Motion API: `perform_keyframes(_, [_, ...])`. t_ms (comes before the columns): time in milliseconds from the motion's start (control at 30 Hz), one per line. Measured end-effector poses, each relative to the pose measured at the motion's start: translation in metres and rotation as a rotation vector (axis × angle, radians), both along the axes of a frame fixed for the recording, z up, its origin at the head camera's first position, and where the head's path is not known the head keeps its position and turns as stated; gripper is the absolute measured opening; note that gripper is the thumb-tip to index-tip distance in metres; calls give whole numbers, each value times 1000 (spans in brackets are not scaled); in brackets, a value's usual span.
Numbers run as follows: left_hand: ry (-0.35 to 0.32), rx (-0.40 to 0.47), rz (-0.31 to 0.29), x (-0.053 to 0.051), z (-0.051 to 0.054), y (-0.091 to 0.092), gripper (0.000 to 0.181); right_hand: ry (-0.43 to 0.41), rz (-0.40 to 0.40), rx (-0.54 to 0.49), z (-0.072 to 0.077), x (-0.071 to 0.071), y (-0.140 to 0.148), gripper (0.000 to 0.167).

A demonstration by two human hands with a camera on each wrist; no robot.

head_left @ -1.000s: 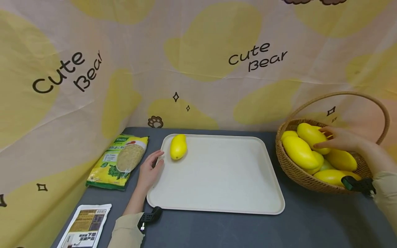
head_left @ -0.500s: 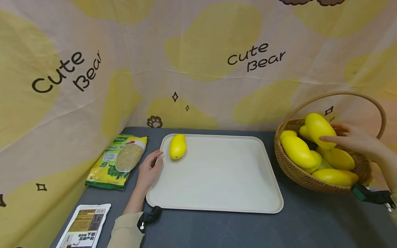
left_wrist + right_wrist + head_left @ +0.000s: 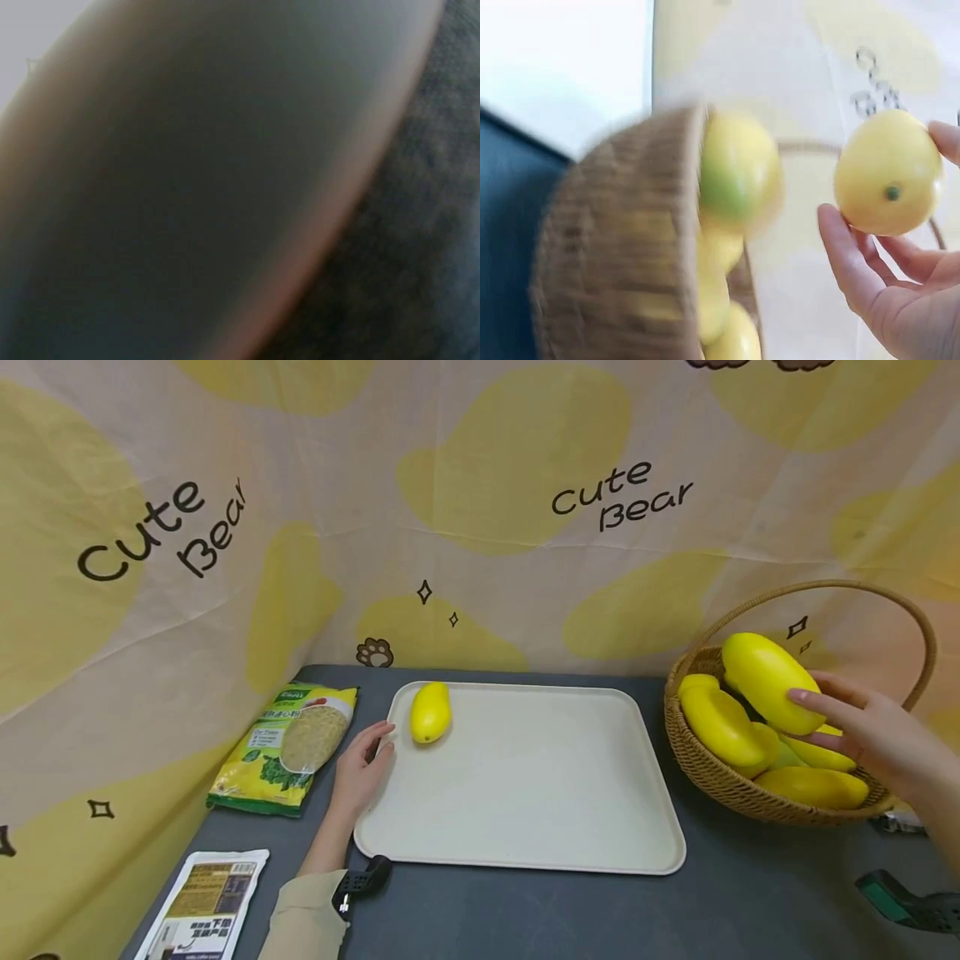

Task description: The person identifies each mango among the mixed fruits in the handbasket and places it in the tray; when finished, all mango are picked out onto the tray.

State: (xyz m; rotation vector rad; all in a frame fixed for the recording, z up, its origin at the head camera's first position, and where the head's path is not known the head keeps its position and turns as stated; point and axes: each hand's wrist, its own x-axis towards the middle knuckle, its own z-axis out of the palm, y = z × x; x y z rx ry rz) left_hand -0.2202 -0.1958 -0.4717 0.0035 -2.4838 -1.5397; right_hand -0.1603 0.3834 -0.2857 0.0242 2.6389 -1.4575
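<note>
Yellow oval mango (image 3: 772,681): is hovering over a brown woven wicker basket (image 3: 699,767), long axis running far-left to near-right.
Right hand (image 3: 873,733): is being the nearer; fingers are gripping the mango's near-right end, opened to its width.
Left hand (image 3: 362,774): fingers are resting relaxed, grasping nothing, beside the left rim of a white rectangular tray (image 3: 543,781).
Tray: is lying left of the basket, carrying a second yellow mango (image 3: 431,712).
Obstruction: basket's left rim is standing between held mango and tray.

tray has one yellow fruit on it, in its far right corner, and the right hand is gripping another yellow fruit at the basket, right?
Not quite: the head view shows the yellow fruit in the far left corner of the tray, not the far right. The right hand does grip another yellow fruit at the basket.
</note>
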Motion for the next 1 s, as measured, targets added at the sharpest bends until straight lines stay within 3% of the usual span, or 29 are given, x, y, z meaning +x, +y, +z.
perform_keyframes(100, [4,7,-3,1,1,-1,34,28,80,-319,-6,4,-16,41])
perform_keyframes(200, [10,17,-6,1,2,-2,33,9,229,-612,-11,7,-36,32])
perform_keyframes(267, [14,19,-9,1,3,-2,33,-5,296,-672,-15,7,-52,33])
perform_keyframes(333, [18,21,-11,1,2,-2,33,-14,326,-654,-19,8,-70,30])
perform_keyframes(467, [31,21,-9,1,1,-1,32,-53,281,-588,-28,7,-107,26])
perform_keyframes(667, [45,30,-14,1,0,-1,32,-106,222,-510,-42,-1,-152,49])
perform_keyframes(1000, [63,45,-20,1,0,-2,32,-153,66,-454,-83,-36,-209,61])
